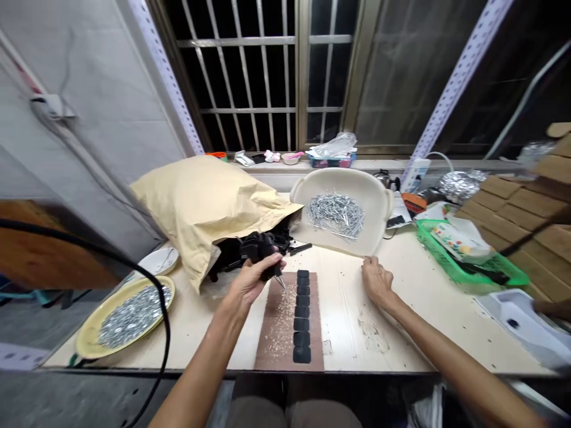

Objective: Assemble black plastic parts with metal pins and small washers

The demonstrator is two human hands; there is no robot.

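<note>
My left hand is closed around a dark handheld tool with a pointed metal tip; its exact kind is unclear. The tip hangs over a brown mat strewn with small pale bits. A column of several black rounded pads runs down the mat. Over on the right, my right hand has its fingers curled at the near rim of a white plastic basin. Inside the basin lies a heap of thin silvery screws or pins. Black plastic parts spill from a yellow sack behind my left hand.
A yellow dish of shiny metal pieces sits at the left, with a white bowl behind it. A black cable loops past. To the right are a green basket, a white plastic tray and stacked cardboard.
</note>
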